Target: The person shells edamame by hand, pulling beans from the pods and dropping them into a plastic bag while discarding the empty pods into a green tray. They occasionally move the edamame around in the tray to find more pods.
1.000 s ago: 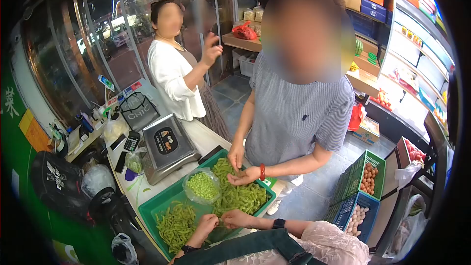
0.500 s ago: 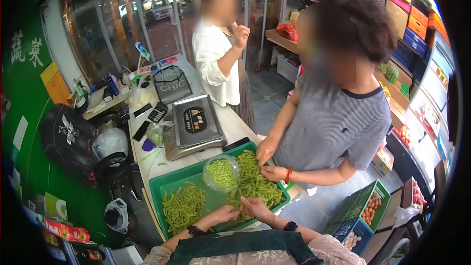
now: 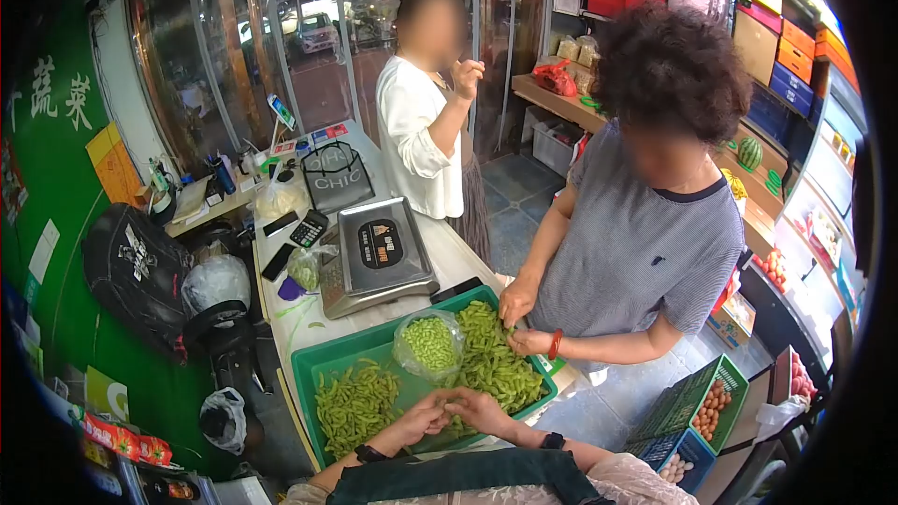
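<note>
My left hand (image 3: 426, 416) and my right hand (image 3: 478, 409) meet over the near edge of a green tray (image 3: 305, 393). Fingers on both are closed together, and whatever is between them is too small to make out. Green pods lie in two heaps, one at the tray's left (image 3: 355, 404) and a larger one at its right (image 3: 496, 360). Between the heaps, toward the back, a clear plastic bag (image 3: 429, 343) holds shelled green beans. Across the tray, a person's two hands (image 3: 520, 299) are close together above the right heap.
Behind the tray are a metal scale (image 3: 383, 252), a calculator (image 3: 309, 228), phones and a black bag (image 3: 334, 176). A person in grey (image 3: 645, 234) stands opposite; another in white (image 3: 418, 122) stands farther back. Crates (image 3: 683, 407) sit on the floor at right.
My hands have come together, the left moving right toward the other. The view has shifted slightly. The person opposite has lowered their head, their hands still over the pods.
</note>
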`<action>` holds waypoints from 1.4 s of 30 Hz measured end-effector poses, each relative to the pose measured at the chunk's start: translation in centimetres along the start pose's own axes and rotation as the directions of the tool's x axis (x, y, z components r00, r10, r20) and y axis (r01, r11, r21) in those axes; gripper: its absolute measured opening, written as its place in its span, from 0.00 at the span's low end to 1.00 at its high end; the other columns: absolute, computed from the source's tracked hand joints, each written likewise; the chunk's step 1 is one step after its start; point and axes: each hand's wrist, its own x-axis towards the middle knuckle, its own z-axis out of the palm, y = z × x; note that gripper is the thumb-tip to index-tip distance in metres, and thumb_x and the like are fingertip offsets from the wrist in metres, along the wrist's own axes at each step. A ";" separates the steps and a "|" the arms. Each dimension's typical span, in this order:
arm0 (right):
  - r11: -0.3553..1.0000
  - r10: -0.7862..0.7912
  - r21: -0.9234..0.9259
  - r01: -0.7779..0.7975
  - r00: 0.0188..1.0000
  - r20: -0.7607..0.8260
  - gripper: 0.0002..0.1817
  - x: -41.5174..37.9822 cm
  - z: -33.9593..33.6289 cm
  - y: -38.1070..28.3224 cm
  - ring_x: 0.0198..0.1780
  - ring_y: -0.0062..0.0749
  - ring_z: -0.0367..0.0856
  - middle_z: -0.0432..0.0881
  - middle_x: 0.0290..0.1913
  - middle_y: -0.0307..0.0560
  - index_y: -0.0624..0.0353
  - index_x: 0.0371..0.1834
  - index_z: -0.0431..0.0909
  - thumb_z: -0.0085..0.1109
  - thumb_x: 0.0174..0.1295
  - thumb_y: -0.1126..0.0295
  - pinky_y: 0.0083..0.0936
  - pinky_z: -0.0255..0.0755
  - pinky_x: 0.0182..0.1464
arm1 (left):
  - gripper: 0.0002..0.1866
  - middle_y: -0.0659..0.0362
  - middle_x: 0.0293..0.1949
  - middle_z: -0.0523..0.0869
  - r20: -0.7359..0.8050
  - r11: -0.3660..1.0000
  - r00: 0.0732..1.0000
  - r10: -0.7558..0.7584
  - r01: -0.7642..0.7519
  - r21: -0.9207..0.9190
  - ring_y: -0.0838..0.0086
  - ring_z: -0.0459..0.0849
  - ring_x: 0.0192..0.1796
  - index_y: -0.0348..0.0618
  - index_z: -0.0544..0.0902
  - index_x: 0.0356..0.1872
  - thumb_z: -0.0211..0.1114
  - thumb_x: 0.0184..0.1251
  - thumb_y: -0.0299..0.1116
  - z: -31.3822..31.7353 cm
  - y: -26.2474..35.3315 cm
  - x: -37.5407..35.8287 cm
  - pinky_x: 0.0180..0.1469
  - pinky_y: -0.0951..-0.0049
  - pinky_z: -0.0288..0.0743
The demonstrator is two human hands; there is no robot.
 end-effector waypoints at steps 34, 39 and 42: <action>0.877 -0.240 -0.429 0.218 0.971 0.003 0.09 -1.0 -0.1 0.7 0.24 0.55 0.77 0.77 0.21 0.57 0.60 0.34 0.77 0.62 0.58 0.66 0.40 0.71 0.27 | 0.12 0.71 0.22 0.65 -0.065 0.977 0.997 -0.044 0.029 -0.211 0.86 0.60 0.22 0.45 0.74 0.35 0.52 0.73 0.42 1.0 0.7 -0.9 0.22 0.84 0.52; 0.870 -0.270 -0.422 0.254 0.963 0.023 0.08 -0.9 0.0 0.5 0.23 0.55 0.77 0.76 0.20 0.58 0.60 0.33 0.76 0.61 0.58 0.67 0.41 0.71 0.27 | 0.11 0.71 0.21 0.63 -0.111 0.998 0.994 0.008 -0.015 -0.055 0.85 0.59 0.21 0.44 0.73 0.34 0.51 0.74 0.38 1.6 1.2 -1.5 0.22 0.83 0.52; 0.837 -0.291 -0.468 0.285 0.955 0.062 0.07 -1.1 0.6 1.5 0.24 0.55 0.77 0.76 0.21 0.58 0.60 0.34 0.77 0.61 0.58 0.68 0.41 0.71 0.28 | 0.11 0.72 0.21 0.65 -0.137 0.996 0.989 0.057 -0.066 -0.062 0.87 0.60 0.21 0.46 0.74 0.34 0.51 0.73 0.39 1.3 0.5 -1.9 0.22 0.83 0.52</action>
